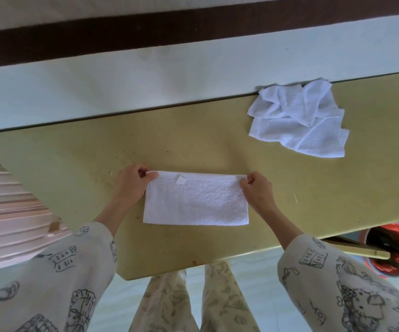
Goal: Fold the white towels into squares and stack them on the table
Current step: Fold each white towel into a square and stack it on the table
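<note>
On table [74, 152] | both hands' grip pinches folded towel [196, 202] far corners; tag [180, 179] blank

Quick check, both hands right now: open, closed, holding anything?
Left hand: pinches the far left corner of the folded towel.
Right hand: pinches the same towel's far right corner.

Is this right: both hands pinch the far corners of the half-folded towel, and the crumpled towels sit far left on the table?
Not quite. The head view shows the crumpled towels far right on the table. The rest holds: left hand and right hand pinch the half-folded towel's far corners.
</note>
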Action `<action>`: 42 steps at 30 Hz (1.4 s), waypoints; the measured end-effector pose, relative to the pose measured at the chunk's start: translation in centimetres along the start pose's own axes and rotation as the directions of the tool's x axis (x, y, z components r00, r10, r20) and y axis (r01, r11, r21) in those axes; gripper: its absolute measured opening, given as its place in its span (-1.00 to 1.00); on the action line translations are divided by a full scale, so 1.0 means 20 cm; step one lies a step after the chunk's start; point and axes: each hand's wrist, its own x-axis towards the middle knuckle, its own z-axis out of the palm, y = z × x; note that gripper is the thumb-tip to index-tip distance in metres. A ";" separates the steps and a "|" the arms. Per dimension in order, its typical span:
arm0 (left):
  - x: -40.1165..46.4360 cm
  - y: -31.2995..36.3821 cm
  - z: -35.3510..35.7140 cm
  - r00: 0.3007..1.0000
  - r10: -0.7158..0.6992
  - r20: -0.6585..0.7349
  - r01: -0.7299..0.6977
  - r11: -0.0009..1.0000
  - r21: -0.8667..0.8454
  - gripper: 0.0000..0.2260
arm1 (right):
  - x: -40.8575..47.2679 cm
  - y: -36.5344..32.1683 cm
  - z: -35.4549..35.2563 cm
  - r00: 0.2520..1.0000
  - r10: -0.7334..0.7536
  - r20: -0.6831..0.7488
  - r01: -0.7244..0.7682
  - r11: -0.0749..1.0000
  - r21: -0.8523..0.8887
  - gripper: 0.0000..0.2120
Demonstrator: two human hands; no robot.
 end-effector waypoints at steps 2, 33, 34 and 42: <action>0.00 0.00 0.00 1.000 0.001 -0.002 -0.001 1.000 0.011 -0.80 | -0.01 -0.01 0.00 1.000 0.012 0.012 -0.012 1.000 -0.020 -0.71; -0.22 -0.20 0.39 0.797 0.600 0.072 -0.485 0.564 0.668 -0.44 | -0.13 0.27 0.35 0.731 -0.682 0.034 0.528 0.532 -0.662 -0.38; -0.22 -0.20 0.39 0.791 0.608 0.067 -0.483 0.554 0.678 -0.43 | -0.12 0.27 0.35 0.735 -0.677 0.040 0.521 0.526 -0.672 -0.37; -0.22 -0.18 0.37 0.821 0.563 0.093 -0.493 0.619 0.611 -0.46 | -0.12 0.26 0.35 0.760 -0.644 0.084 0.517 0.522 -0.678 -0.34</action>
